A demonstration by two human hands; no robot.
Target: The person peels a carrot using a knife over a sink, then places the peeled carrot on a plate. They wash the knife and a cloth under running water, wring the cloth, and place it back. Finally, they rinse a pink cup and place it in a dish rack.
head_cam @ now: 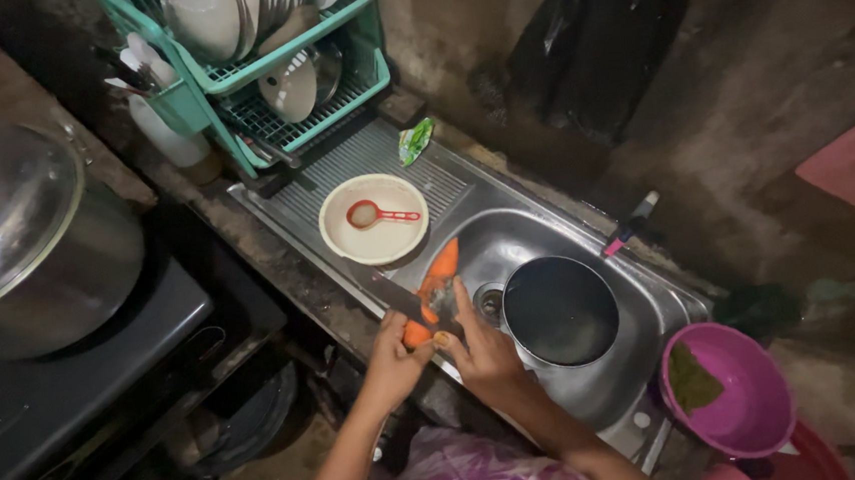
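I am holding a carrot (434,288) over the sink (507,232), my left hand (393,361) gripping its near end while my right hand (483,348) is lying along it with a knife (403,294). A pot (560,311) is sitting in the sink, a plate (374,219) with a red spoon (378,214) just beside it.

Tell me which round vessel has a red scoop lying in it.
The cream bowl on the draining board; the dark pot sits in the sink, and the pink basin holds leaves.
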